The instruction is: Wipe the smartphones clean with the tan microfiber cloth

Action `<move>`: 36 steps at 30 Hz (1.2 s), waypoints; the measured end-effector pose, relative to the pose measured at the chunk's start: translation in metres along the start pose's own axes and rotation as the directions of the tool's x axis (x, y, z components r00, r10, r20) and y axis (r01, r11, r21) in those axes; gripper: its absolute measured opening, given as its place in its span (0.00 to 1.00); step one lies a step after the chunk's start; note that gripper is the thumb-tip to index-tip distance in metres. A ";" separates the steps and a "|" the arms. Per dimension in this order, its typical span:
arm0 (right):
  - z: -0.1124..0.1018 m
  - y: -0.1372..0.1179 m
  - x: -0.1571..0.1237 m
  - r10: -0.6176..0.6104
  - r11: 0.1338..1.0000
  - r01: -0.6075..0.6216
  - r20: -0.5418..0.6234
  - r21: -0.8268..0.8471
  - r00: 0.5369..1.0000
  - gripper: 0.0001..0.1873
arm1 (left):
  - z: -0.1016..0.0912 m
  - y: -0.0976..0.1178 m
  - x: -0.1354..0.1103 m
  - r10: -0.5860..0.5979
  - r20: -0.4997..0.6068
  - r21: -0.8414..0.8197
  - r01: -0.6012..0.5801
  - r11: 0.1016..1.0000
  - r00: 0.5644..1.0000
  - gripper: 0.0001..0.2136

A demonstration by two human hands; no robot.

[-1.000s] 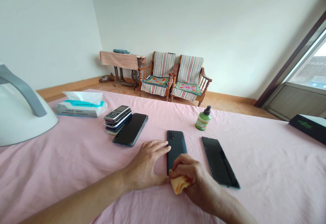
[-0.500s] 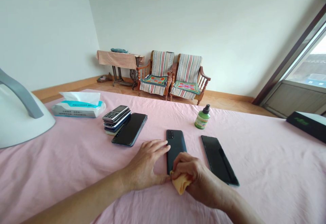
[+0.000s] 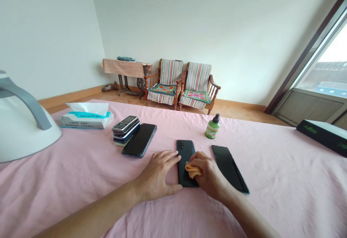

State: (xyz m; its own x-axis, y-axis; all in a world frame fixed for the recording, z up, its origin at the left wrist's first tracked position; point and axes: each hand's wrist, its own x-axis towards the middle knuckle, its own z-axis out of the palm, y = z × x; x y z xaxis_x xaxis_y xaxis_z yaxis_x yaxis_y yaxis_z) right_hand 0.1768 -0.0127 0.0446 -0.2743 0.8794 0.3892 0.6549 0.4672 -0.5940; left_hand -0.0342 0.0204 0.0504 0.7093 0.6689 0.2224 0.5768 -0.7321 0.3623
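In the head view a dark smartphone (image 3: 184, 155) lies back side up on the pink cloth, its camera block at the far end. My right hand (image 3: 208, 174) is closed on a folded yellow cloth (image 3: 193, 171), which presses on the lower middle of the phone's back. My left hand (image 3: 158, 174) is open, fingers stretched, with fingertips at the phone's left edge and the thumb by its near left corner. To the right of my right hand lies another smartphone (image 3: 230, 167), screen up, partly hidden by that hand.
A green spray bottle (image 3: 212, 127) stands beyond the phones. Left are a stack of several phones (image 3: 125, 125), a large black phone (image 3: 141, 139), a tissue pack (image 3: 85, 119) and a white kettle-like vessel (image 3: 21, 129). A black box (image 3: 322, 137) sits at the right edge.
My right hand has moved the yellow cloth away from me, from the phone's near left corner up onto its back. My left hand stays at the phone's left edge. The view has shifted slightly.
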 end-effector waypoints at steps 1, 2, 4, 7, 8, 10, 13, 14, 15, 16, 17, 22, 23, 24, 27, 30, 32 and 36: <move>0.000 -0.004 -0.004 0.007 1.000 -0.008 0.019 0.028 1.000 0.16 | 0.000 0.000 0.000 0.003 -0.007 -0.007 -0.003 1.000 1.000 0.36; -0.001 -0.008 -0.008 0.017 0.998 -0.019 0.038 0.058 0.999 0.16 | 0.001 0.000 0.000 0.005 -0.014 -0.013 -0.006 1.000 1.000 0.36; -0.003 -0.015 -0.013 0.037 0.994 -0.043 0.058 0.105 0.998 0.17 | 0.002 -0.001 0.000 0.009 -0.026 -0.022 -0.010 1.000 1.000 0.36; -0.007 -0.019 -0.010 0.088 0.990 -0.092 0.047 0.102 0.995 0.16 | 0.003 -0.002 0.001 0.011 -0.033 -0.025 -0.012 1.000 0.999 0.36; -0.008 -0.017 -0.006 0.118 0.989 -0.120 0.025 0.088 0.993 0.15 | 0.003 -0.002 0.000 0.014 -0.034 -0.026 -0.015 1.000 0.999 0.36; -0.008 -0.008 0.009 0.179 0.983 -0.177 -0.039 0.053 0.983 0.13 | 0.003 -0.003 0.000 0.023 -0.035 -0.027 -0.024 0.999 0.999 0.36; -0.003 0.016 0.037 0.194 0.981 -0.194 -0.110 0.011 0.975 0.11 | 0.001 -0.002 -0.001 0.021 -0.030 -0.025 -0.022 0.999 0.999 0.36; 0.000 0.025 0.046 0.188 0.982 -0.188 -0.120 0.007 0.975 0.11 | 0.000 -0.001 -0.001 0.017 -0.023 -0.026 -0.017 1.000 1.000 0.36; 0.002 0.033 0.054 0.177 0.984 -0.179 -0.130 0.002 0.975 0.11 | -0.001 0.000 -0.001 0.013 -0.016 -0.026 -0.013 1.000 1.000 0.36; 0.006 0.041 0.061 0.165 0.986 -0.167 -0.141 -0.002 0.976 0.11 | -0.002 0.001 -0.001 0.010 -0.007 -0.027 -0.010 1.000 1.000 0.36; 0.009 0.048 0.066 0.156 0.987 -0.159 -0.152 -0.006 0.976 0.12 | -0.003 0.002 -0.001 0.008 -0.001 -0.027 -0.009 1.000 1.000 0.36; 0.018 0.057 0.066 0.101 0.994 -0.106 -0.165 -0.020 0.981 0.11 | -0.006 0.003 -0.001 0.005 0.012 -0.026 -0.004 1.000 1.000 0.35; 0.018 0.054 0.061 0.087 0.995 -0.092 -0.162 -0.024 0.983 0.11 | -0.006 0.003 -0.001 0.005 0.012 -0.026 -0.005 1.000 1.000 0.35; 0.018 0.049 0.056 0.072 0.997 -0.077 -0.158 -0.027 0.985 0.11 | -0.005 0.003 -0.001 0.005 0.012 -0.026 -0.005 1.000 1.000 0.36; 0.018 0.033 0.038 0.032 0.999 -0.036 -0.143 -0.030 0.989 0.13 | -0.003 0.002 0.000 0.005 0.000 -0.030 -0.005 1.000 1.000 0.36; 0.018 0.017 0.021 0.006 1.000 -0.007 -0.133 -0.002 0.991 0.15 | 0.000 0.000 0.000 0.007 -0.017 -0.036 -0.008 0.999 1.000 0.37; 0.020 0.006 0.009 -0.001 0.999 0.006 -0.125 0.038 0.992 0.15 | 0.001 0.000 0.000 0.007 -0.026 -0.039 -0.008 0.999 1.000 0.37; 0.022 -0.012 -0.012 -0.006 0.993 0.017 -0.089 0.115 0.996 0.15 | 0.004 -0.002 -0.001 -0.004 -0.056 -0.040 0.001 0.999 0.998 0.39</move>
State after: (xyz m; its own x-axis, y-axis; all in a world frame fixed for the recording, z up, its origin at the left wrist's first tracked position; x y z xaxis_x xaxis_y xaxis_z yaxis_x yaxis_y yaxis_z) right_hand 0.1571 -0.0263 0.0319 -0.2148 0.8647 0.4541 0.5653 0.4892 -0.6641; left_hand -0.0345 0.0207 0.0464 0.6832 0.6778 0.2718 0.5612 -0.7255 0.3984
